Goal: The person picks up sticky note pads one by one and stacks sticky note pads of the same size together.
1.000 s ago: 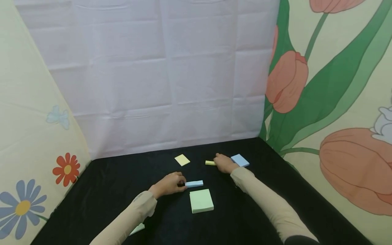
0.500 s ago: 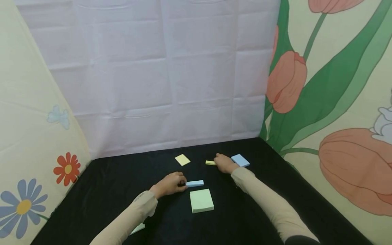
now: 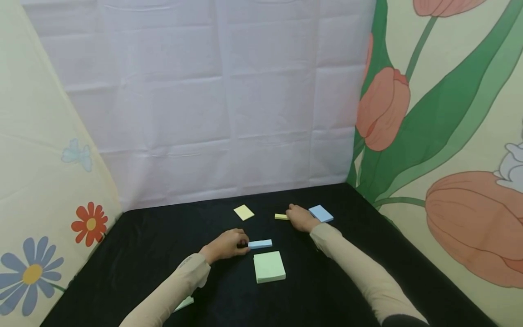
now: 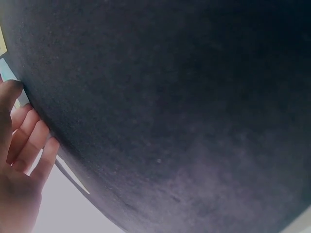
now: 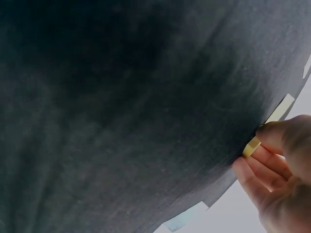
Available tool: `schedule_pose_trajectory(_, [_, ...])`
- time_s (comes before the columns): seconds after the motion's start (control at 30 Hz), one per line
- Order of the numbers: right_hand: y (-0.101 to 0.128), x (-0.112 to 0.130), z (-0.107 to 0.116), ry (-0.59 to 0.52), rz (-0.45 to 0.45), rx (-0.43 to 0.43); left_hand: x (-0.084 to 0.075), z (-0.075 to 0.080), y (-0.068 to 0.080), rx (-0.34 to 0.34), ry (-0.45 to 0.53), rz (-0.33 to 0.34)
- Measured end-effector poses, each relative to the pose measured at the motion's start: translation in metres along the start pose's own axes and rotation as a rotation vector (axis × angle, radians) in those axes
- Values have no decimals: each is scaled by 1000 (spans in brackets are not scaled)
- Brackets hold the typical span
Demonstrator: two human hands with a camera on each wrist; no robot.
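In the head view my left hand (image 3: 226, 245) pinches the left end of a narrow light-blue sticky note pad (image 3: 260, 244) on the black cloth. The left wrist view shows thumb and fingers at that blue pad (image 4: 8, 72). My right hand (image 3: 301, 218) pinches a narrow yellow sticky note pad (image 3: 281, 217) farther back, its right end hidden by the fingers. Seen from the right wrist, the yellow pad (image 5: 251, 146) sits between thumb and fingertips. A square green sticky note pad (image 3: 269, 266) lies just in front of the blue one.
A yellow square pad (image 3: 244, 212) lies toward the back, and a blue pad (image 3: 321, 213) sits just right of my right hand. Part of a pale green pad (image 3: 185, 303) shows beside my left sleeve. Behind the black-covered table (image 3: 171, 236) hangs a white cloth (image 3: 171, 100).
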State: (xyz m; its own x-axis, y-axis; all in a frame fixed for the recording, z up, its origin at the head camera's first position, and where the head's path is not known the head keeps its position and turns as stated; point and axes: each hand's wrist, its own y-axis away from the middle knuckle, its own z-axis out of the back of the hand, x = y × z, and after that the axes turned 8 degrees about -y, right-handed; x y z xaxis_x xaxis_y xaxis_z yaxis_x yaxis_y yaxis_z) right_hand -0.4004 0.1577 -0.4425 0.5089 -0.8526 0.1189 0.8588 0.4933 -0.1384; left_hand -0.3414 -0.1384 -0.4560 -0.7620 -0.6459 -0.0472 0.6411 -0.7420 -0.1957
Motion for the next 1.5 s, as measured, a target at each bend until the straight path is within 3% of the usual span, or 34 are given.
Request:
schedule_pose_trajectory(0.67, [-5, -8, 0, -9, 23, 11, 0, -1, -2, -21, -24, -20])
schedule_pose_trajectory(1.5, [-4, -19, -5, -60, 111, -48, -4, 2, -3, -26, -12, -11])
